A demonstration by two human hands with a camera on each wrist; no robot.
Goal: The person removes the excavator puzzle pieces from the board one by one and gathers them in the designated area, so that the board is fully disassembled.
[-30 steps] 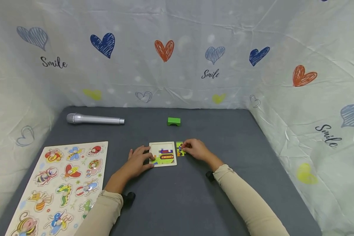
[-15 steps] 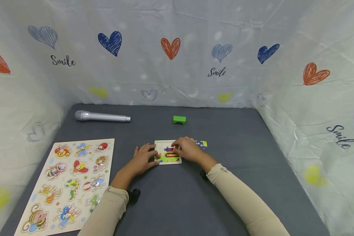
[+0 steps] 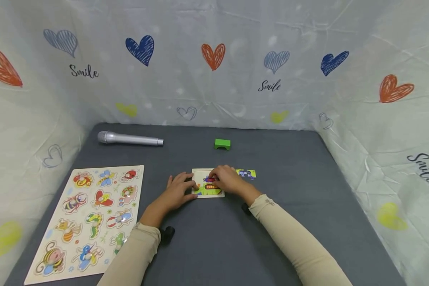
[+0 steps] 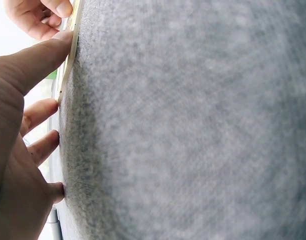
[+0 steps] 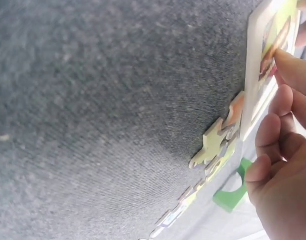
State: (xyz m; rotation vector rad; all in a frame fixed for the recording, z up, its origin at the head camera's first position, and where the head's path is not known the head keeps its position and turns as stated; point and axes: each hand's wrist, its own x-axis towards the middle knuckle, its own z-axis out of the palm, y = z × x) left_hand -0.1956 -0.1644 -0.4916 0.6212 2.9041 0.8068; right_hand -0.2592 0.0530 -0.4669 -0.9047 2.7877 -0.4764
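Note:
In the head view, a small square puzzle tray (image 3: 201, 171) with a pale frame lies mid-table, its colourful picture partly filled in. My left hand (image 3: 176, 192) rests at its left side with fingers spread; in the left wrist view the thumb (image 4: 48, 50) touches the tray's edge. Over the tray's right part is my right hand (image 3: 230, 182), thumb and forefinger pinching a puzzle piece that the fingers mostly hide. Right of the tray lie loose puzzle pieces (image 3: 247, 173), partly hidden by the right hand; more of them show in the right wrist view.
A large insect puzzle board (image 3: 105, 232) lies at the left. A silver microphone (image 3: 132, 139) rests at the back left, and a green arch block (image 3: 222, 143) stands behind the tray. A curtain (image 3: 236, 24) with printed hearts surrounds the grey table (image 3: 214, 246).
My right hand has moved left from the loose pieces onto the tray with a puzzle piece. The left hand keeps its place at the tray's side. The head view has shifted slightly.

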